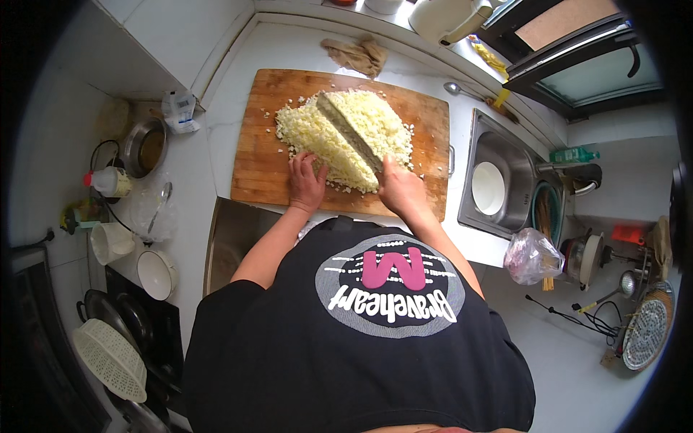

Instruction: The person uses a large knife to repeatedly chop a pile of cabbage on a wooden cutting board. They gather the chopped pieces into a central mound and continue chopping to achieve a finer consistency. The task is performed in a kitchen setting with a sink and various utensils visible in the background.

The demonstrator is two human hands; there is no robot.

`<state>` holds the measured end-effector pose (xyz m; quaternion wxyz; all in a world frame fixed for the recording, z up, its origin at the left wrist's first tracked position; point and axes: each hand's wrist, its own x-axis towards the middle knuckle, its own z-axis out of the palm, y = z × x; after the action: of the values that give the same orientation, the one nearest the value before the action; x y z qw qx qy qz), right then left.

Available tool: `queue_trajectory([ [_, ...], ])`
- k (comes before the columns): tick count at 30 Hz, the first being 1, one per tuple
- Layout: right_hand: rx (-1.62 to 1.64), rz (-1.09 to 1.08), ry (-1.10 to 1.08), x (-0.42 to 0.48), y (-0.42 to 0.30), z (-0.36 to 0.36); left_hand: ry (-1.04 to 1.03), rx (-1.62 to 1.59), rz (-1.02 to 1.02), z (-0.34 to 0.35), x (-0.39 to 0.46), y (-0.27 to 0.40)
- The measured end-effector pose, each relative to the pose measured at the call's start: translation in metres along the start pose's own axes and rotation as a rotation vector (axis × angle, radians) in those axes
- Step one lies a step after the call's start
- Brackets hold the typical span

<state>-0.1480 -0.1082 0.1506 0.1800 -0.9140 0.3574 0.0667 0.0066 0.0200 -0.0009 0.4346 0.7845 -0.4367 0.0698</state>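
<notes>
A wide heap of finely chopped pale yellow-white vegetable, perhaps cabbage, covers the middle of a wooden cutting board. My right hand grips the handle of a kitchen knife at the heap's near right side. The blade runs diagonally through the heap towards the far left, and bits cling to it. At the near left edge of the heap, my left hand rests with bent fingers touching the chopped pieces. Small crumbs lie scattered around the heap on the board.
A crumpled brown cloth lies behind the board. To the right, a steel sink holds a white bowl; a spoon lies beyond it. A metal bowl, a white bowl and a plastic colander stand at left.
</notes>
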Motion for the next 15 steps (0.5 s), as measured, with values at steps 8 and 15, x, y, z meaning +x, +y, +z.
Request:
queue_trajectory([
  [8, -0.021, -0.023, -0.040, 0.005, 0.002, 0.000, -0.005, -0.008, -0.017, 0.000, -0.001, 0.000],
  [15, -0.039, 0.003, -0.101, 0.016, 0.007, 0.017, 0.000, -0.015, 0.016, 0.001, 0.002, 0.001],
])
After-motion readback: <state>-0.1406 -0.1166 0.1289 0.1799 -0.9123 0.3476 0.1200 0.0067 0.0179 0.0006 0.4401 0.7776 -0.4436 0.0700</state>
